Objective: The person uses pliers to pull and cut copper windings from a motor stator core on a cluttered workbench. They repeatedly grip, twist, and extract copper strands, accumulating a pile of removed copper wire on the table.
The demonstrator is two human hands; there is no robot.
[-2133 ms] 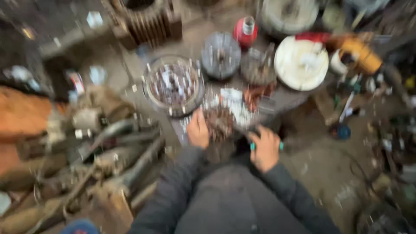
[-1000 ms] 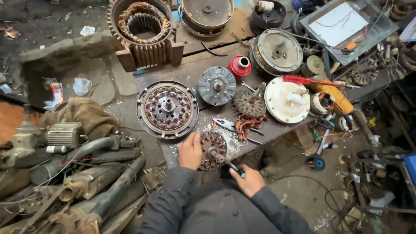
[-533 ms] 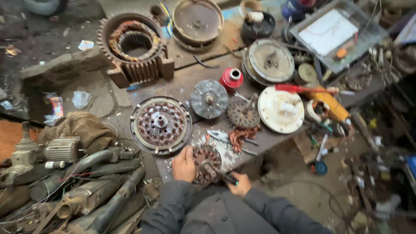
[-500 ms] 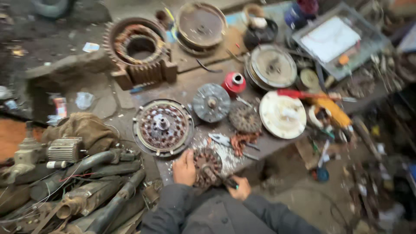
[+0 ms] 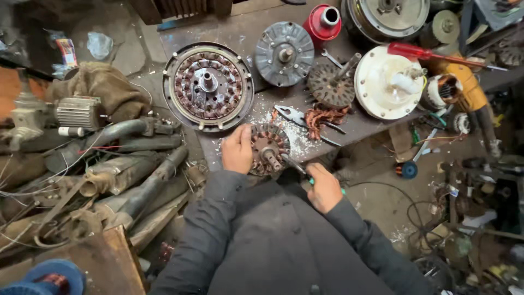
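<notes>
Closer now than half a second ago, the view has dropped toward the bench while both hands have kept their places. Left hand (image 5: 237, 150) is wrapped over the rim of a small wound stator (image 5: 268, 148) at the near bench edge. Right hand (image 5: 324, 187) is closed around a green-handled screwdriver (image 5: 297, 167), its tip at the stator's shaft. Stiff and probably heavy for its size, the stator is best held by its iron rim; its copper windings look fragile. Pliers (image 5: 297, 117) and loose copper wire (image 5: 322, 117) lie just beyond, a larger stator (image 5: 208, 86) to the far left.

A crumpled colourful packet (image 5: 67, 50) lies upper left.
</notes>
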